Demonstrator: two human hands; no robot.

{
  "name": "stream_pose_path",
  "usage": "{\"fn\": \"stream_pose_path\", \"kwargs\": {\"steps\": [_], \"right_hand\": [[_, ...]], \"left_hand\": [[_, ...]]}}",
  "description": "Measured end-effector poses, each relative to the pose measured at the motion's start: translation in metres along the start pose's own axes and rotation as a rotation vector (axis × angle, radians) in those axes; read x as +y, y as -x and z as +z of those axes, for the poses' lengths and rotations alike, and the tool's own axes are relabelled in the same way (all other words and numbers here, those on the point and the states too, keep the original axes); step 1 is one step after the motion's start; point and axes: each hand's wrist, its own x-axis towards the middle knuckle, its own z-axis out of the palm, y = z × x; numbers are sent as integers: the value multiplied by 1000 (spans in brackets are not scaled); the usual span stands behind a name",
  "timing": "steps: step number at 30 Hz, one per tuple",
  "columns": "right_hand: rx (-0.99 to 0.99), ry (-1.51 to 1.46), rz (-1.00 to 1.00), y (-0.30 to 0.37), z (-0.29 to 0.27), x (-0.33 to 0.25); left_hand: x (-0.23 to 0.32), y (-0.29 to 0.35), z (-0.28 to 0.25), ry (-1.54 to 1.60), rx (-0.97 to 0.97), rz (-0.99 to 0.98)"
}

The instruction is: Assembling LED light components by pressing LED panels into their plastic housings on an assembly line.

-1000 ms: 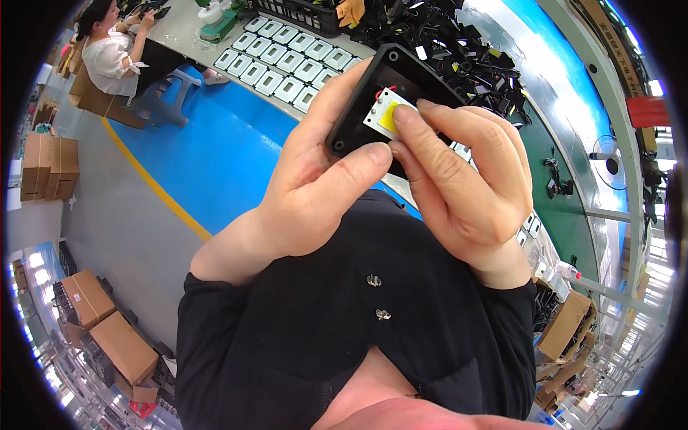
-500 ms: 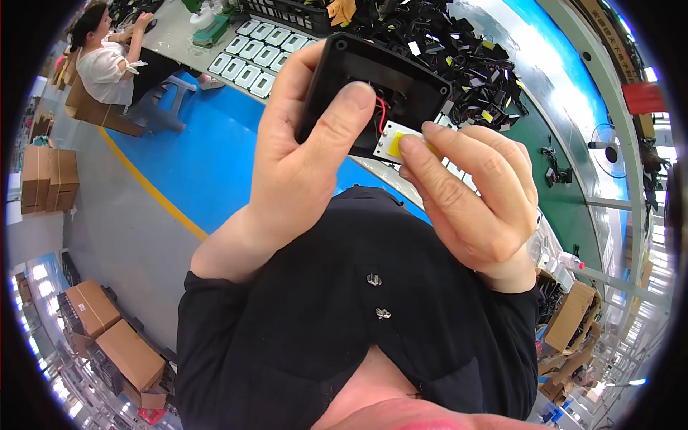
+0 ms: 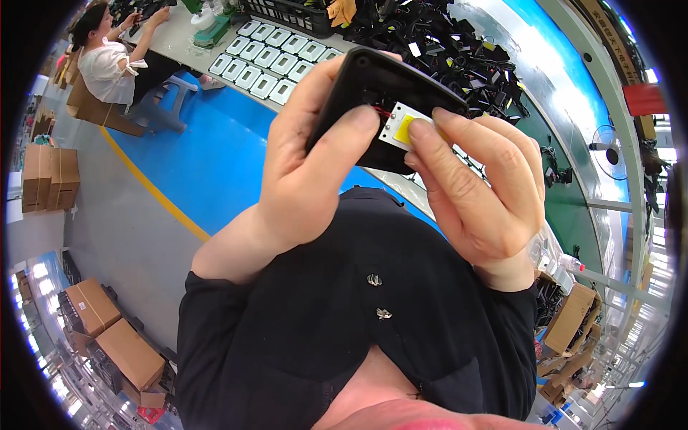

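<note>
My left hand [image 3: 308, 158] grips a black plastic housing [image 3: 390, 75] by its left side, thumb inside the hollow and fingers behind. A small white LED plate [image 3: 390, 132] with a yellow patch lies over the lower right of the housing. Between the thumb and fingers of my right hand [image 3: 487, 179] the plate's right end is pinched. Part of a red wire [image 3: 384, 113] runs from the plate into the housing near my left thumb; its other end is hidden.
Rows of white-framed rectangular parts [image 3: 266, 57] lie on the bench behind my hands. Farther right is a heap of black parts with cables [image 3: 459, 61], beside a black crate [image 3: 290, 16]. A co-worker [image 3: 107, 64] sits at the far left. Cardboard boxes [image 3: 129, 358] stand at lower left.
The housing has tilted and come slightly down and right. The plate has moved up over the housing's inside, and less red wire shows. The co-worker's hands have shifted.
</note>
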Motion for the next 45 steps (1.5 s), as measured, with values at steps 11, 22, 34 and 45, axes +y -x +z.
{"fn": "stream_pose_path", "kwargs": {"steps": [11,22,34,45], "right_hand": [[16,-96,79,-4,14,-6],[-40,-84,113,-2,11,-10],[192,-424,532,14,17,7],[-246,-1186,1027,23,41,6]], "left_hand": [[5,14,-2,-33,-57,-44],[10,21,3,-265,-44,-43],[-16,11,-7,-457,40,241],[-7,9,-10,-529,-27,73]]}}
